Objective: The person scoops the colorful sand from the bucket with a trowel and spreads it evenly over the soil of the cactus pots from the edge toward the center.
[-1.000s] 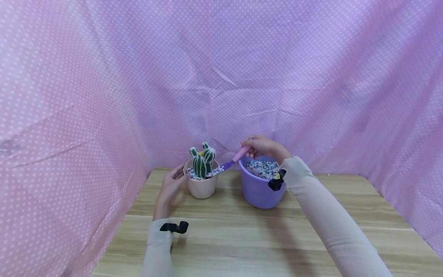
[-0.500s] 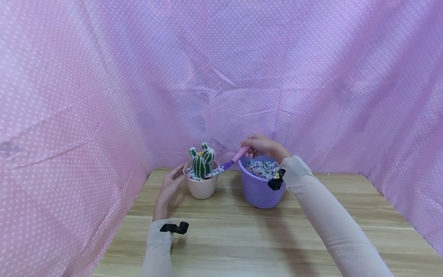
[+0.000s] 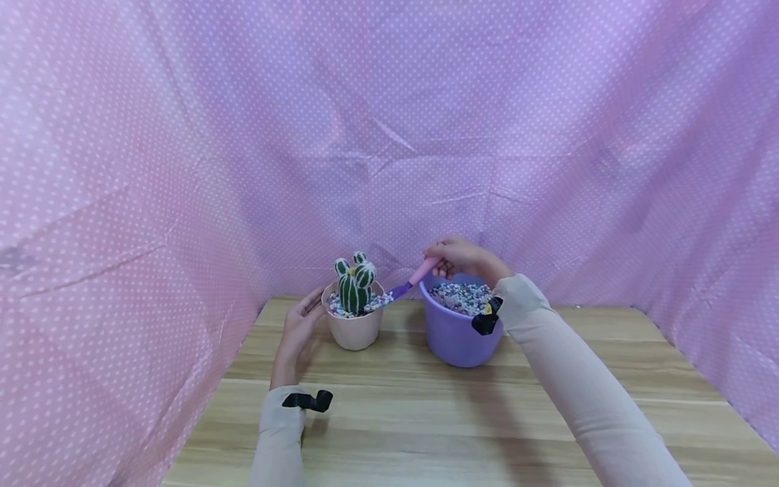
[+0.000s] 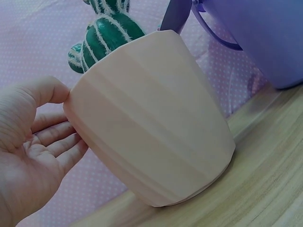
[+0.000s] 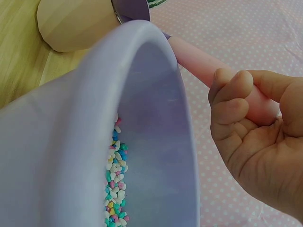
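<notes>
My right hand (image 3: 459, 257) grips the pink handle of a small trowel (image 3: 424, 270), above the rim of a purple bucket (image 3: 459, 338). The trowel's purple blade slants down to the left, carrying multicoloured pebbles, its tip over the edge of a pale pink flowerpot (image 3: 355, 333). A green cactus with white stripes (image 3: 353, 291) stands in that pot among similar pebbles. On the pot's left side, my left hand (image 4: 35, 142) rests its thumb tip at the rim and its extended fingers against the wall. In the right wrist view, curled fingers wrap the handle (image 5: 199, 61).
Colourful pebbles (image 3: 465, 297) lie inside the bucket, whose handle (image 4: 215, 30) hangs at its side. Both containers stand on a wood-grain table (image 3: 402, 419). Pink cloth with white dots (image 3: 389, 169) rises behind the table and along both sides.
The cactus has shifted slightly in the pot. My right hand and the trowel hold nearly still over the pot's edge, and my left hand stays at the pot.
</notes>
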### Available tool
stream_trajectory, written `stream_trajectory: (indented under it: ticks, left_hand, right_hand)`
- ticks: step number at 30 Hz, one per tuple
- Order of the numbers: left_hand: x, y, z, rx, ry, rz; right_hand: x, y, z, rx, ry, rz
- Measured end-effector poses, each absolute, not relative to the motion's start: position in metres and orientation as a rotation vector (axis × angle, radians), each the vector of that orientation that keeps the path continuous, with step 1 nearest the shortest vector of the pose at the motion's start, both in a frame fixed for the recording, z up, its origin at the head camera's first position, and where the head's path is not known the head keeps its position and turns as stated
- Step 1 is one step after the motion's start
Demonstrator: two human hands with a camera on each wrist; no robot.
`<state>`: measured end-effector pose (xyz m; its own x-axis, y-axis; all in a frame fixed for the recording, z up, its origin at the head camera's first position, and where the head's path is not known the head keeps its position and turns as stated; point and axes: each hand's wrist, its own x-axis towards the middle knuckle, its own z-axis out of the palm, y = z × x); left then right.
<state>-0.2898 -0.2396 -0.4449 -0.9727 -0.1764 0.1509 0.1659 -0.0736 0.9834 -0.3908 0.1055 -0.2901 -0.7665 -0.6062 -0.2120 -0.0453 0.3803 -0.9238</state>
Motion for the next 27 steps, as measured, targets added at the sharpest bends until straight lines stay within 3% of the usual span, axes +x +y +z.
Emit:
stream_trajectory:
  ticks: [27]
  left_hand:
    - [-0.2891, -0.242, -0.4423, 0.038, -2.006, -2.078]
  right_hand:
    - [-0.3862, 0.1005, -0.2898, -0.547, 2.128, -1.423]
